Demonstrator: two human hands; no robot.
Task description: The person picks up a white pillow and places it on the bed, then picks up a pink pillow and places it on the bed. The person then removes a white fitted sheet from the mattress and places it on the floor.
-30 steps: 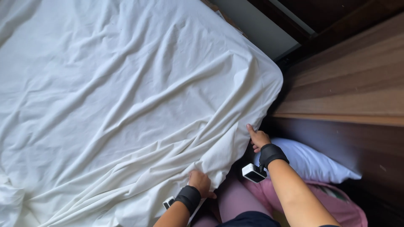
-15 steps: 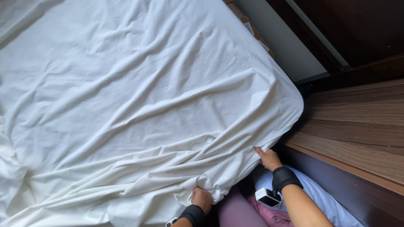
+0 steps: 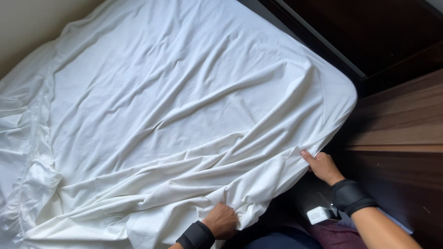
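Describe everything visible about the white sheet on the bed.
The white sheet looks like thin cotton, heavily creased, spread over the whole mattress. Its far right corner sits rounded over the mattress corner. The near edge is bunched: the left hand clutches a fold, and the right hand presses the edge near the wooden panel.

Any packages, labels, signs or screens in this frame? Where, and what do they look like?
No packages, labels, signs or screens that can be made out.
Nearest candidate: a small white boxy device on the black wrist strap of the right hand, rectangular; no display can be made out.
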